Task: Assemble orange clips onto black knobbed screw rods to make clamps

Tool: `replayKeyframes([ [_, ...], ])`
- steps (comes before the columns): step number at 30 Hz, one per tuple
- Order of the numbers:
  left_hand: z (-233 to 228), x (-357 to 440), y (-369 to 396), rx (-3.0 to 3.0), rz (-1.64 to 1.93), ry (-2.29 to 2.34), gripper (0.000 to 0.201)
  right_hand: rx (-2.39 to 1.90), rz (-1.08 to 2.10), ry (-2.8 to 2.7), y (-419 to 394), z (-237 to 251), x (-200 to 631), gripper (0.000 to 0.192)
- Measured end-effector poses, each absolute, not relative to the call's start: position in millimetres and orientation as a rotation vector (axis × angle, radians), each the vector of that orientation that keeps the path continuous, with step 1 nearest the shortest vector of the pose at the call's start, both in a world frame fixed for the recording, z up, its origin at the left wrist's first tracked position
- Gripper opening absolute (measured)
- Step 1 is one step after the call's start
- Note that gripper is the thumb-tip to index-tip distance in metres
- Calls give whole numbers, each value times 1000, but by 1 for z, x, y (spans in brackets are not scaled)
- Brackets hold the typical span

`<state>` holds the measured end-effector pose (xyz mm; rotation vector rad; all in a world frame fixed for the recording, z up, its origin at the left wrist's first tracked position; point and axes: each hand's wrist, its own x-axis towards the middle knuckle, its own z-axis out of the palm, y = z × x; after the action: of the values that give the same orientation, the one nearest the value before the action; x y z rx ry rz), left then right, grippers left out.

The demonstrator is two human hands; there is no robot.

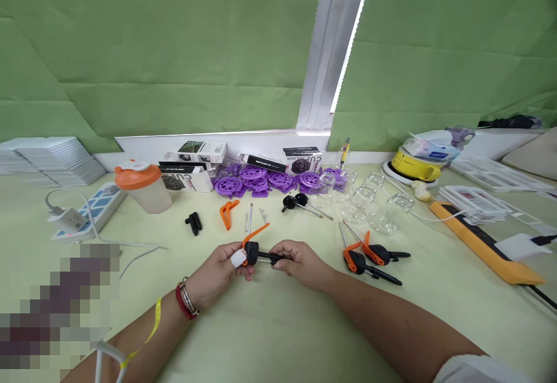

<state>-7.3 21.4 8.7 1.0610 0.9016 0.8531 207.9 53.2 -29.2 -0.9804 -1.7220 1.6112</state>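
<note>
Both hands are closed on a black-and-orange plastic device [251,253] with a thin metal rod, held level above the table. My left hand [221,270], with a white wrap on one digit, grips its round black head near the orange lever. My right hand [300,264] pinches its black handle end. Two similar devices [359,262] lie to the right of my right hand. Beyond my hands are a loose orange lever piece [227,215], several small metal pins and rods [251,218], black round parts with rods [300,201] and a small black part [194,223].
Purple plastic cup-holder parts [255,179] and printed boxes [187,179] line the back. An orange-lidded shaker [145,188] and a power strip [93,209] stand left. Clear glass-like pieces [365,200], a yellow pot [413,165] and an orange power strip [483,244] occupy the right.
</note>
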Motion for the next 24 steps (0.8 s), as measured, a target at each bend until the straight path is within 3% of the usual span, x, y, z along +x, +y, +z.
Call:
replayKeyframes([
  [7, 4, 0, 17, 940, 905, 911, 35, -980, 1355, -1918, 46, -30, 207, 18],
  [11, -1, 7, 13, 946, 1065, 975, 40, -873, 1418, -1929, 37, -31, 201, 30],
  [15, -2, 14, 8, 990, 1309, 1052, 47, -851, 1541, -1831, 24, -26, 189, 24],
  [17, 1, 18, 5, 1055, 1430, 1054, 43, -817, 1609, -1776, 17, -22, 182, 20],
  [21, 11, 22, -1, 1229, 1598, 1051, 15, -685, 1728, -1675, 6, -14, 173, 20],
  [24, 12, 20, -6, 1407, 1631, 1033, 16, -595, 1856, -1533, 0, -10, 169, 28],
])
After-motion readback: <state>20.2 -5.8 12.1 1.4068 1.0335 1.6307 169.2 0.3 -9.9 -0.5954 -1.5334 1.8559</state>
